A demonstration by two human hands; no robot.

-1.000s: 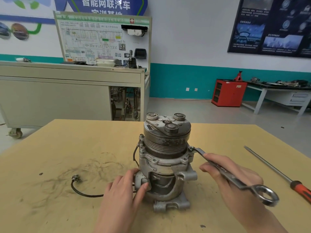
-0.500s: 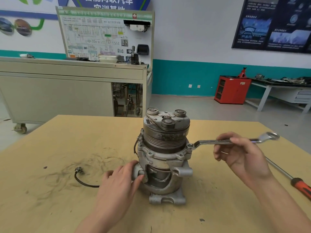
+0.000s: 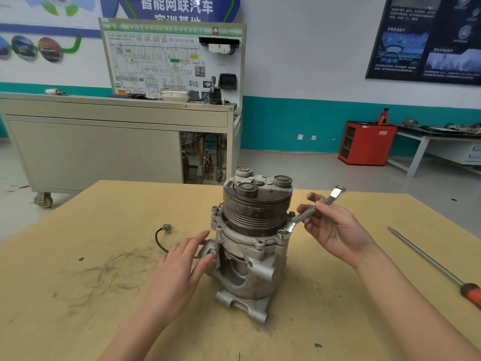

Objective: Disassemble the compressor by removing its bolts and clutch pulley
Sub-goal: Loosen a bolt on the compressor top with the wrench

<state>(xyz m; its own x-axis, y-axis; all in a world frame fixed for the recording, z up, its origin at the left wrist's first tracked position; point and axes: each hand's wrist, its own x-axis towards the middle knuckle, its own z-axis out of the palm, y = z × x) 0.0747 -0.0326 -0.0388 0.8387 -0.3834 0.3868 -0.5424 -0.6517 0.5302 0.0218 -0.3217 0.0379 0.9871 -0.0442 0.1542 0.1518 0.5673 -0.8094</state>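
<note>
A grey metal compressor stands upright in the middle of the table, its dark grooved clutch pulley on top. My left hand presses flat against the compressor's left side with straight fingers. My right hand pinches the shaft of a silver wrench beside the pulley. The wrench's lower ring end sits on a bolt at the housing's right flange, and its other end points up and to the right. Another bolt stands on the left flange.
The wooden table carries dark scuff marks on its left part. The compressor's black cable with a plug lies to the left. An orange-handled screwdriver lies near the right edge. A wheeled training bench stands behind the table.
My right hand has swung the wrench handle around the bolt, from pointing toward me to pointing up and back right. The compressor has turned slightly. My left hand's fingers have straightened against the housing.
</note>
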